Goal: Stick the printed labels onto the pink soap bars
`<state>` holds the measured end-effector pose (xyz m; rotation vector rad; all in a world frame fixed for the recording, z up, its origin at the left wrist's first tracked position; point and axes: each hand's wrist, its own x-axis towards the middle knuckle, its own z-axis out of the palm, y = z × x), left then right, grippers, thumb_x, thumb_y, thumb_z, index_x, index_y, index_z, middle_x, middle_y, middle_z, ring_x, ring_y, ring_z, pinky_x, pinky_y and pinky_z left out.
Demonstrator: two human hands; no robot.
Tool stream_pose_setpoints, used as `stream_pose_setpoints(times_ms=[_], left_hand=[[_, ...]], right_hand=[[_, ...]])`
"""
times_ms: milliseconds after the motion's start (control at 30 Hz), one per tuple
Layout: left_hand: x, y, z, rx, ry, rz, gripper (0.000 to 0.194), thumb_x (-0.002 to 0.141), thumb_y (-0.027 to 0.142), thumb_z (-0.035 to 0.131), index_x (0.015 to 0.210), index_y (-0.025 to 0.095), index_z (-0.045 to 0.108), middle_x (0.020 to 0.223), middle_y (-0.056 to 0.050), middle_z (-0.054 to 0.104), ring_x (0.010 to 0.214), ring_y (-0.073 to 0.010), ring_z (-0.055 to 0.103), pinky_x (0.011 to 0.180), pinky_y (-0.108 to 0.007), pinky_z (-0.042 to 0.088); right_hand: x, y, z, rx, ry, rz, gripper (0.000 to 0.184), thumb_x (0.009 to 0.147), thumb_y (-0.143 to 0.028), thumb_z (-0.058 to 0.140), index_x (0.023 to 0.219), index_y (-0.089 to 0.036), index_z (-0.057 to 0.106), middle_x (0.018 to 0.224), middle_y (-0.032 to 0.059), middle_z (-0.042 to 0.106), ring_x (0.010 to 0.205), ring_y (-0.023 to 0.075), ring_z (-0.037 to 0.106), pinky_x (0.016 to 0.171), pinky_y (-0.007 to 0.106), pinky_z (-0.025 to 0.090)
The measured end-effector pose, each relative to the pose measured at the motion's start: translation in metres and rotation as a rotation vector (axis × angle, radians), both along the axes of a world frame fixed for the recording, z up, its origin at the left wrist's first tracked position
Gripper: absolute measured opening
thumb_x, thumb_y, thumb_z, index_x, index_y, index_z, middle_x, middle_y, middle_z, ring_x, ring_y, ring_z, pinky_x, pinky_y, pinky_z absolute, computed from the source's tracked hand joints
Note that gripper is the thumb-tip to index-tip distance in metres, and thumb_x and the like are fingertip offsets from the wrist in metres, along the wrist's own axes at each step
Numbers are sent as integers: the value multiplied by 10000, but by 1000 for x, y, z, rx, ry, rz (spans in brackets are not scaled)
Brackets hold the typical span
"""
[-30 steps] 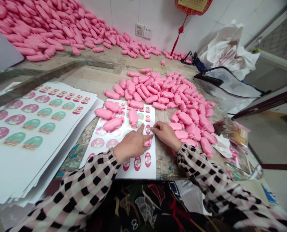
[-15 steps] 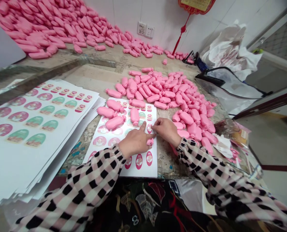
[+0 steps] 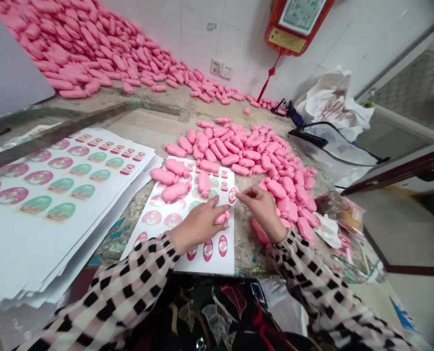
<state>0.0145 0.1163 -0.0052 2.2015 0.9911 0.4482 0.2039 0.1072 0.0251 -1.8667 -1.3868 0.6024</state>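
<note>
Between thumb and forefinger, my right hand (image 3: 261,208) pinches the edge of an oval sticker (image 3: 233,195), pink-rimmed with a white border, lifted at the right side of the sticker sheet (image 3: 182,262). My left hand (image 3: 201,222) rests over the sheet with its fingers curled around a small pink bottle (image 3: 222,218), most of it hidden by the hand. Several more pink bottles (image 3: 203,185) lie on the sheet's upper part. Rows of round, arched and oval printed stickers show on the sheet below them.
A heap of pink bottles (image 3: 253,151) lies just beyond the sheet and to the right. A far larger pile (image 3: 103,44) runs along the wall. At left is a stack of sticker sheets (image 3: 30,243). Plastic bags and crumpled white paper (image 3: 333,105) sit at the right.
My right hand has drawn the oval sticker up off the sheet and a little to the right. My left hand still holds the pink bottle. The view has tilted up slightly.
</note>
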Motion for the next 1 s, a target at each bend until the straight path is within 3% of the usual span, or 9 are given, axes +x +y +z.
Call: stream_pose_setpoints(times_ms=[100,200,267,333,467,700,1000], left_hand=[[-5,-8,3,-276,-438,239,463,773,539,546,1113,228,595,1018,-81,564,914,-226,560,791,-350,459],[-3,-14,14,-841,-902,392,489,773,619,490,982,188,586,678,-8,518,566,-131,510,526,-254,433],[1,-16,21,-1132,-1113,455,467,760,616,517,914,178,562,629,6,504,494,-111,483,462,-234,404],[4,-17,25,-1263,-1226,493,400,773,564,547,870,176,544,658,-6,539,502,-112,509,452,-231,414],[6,-18,25,-1326,-1305,471,329,840,484,501,898,165,556,695,-17,571,509,-111,532,444,-227,430],[5,-20,23,-1332,-1266,358,492,874,541,379,1016,123,598,629,-32,554,485,-116,526,428,-224,428],[5,-17,17,-1357,-1270,304,497,851,553,424,1049,130,598,620,-25,541,476,-106,515,428,-217,429]], right_hand=[[-10,-15,-2,173,339,0,258,689,-420,686,684,-187,574,648,-24,565,594,115,486,579,252,382],[-27,-26,4,216,511,74,225,693,-375,705,699,-189,579,672,-28,555,608,104,478,597,246,390],[-38,-31,10,199,534,132,214,691,-359,711,687,-187,583,667,-27,556,607,102,478,599,246,393],[-47,-35,15,180,522,173,212,686,-352,715,671,-183,587,660,-23,563,607,103,486,602,249,398],[-54,-40,18,139,480,195,228,681,-374,710,665,-181,591,647,-16,585,574,104,497,579,254,410],[-53,-44,14,74,393,249,275,695,-436,685,664,-188,571,624,-16,595,544,112,516,543,257,424],[-52,-47,11,39,363,262,250,723,-444,646,698,-199,604,651,4,629,594,141,558,564,281,449]])
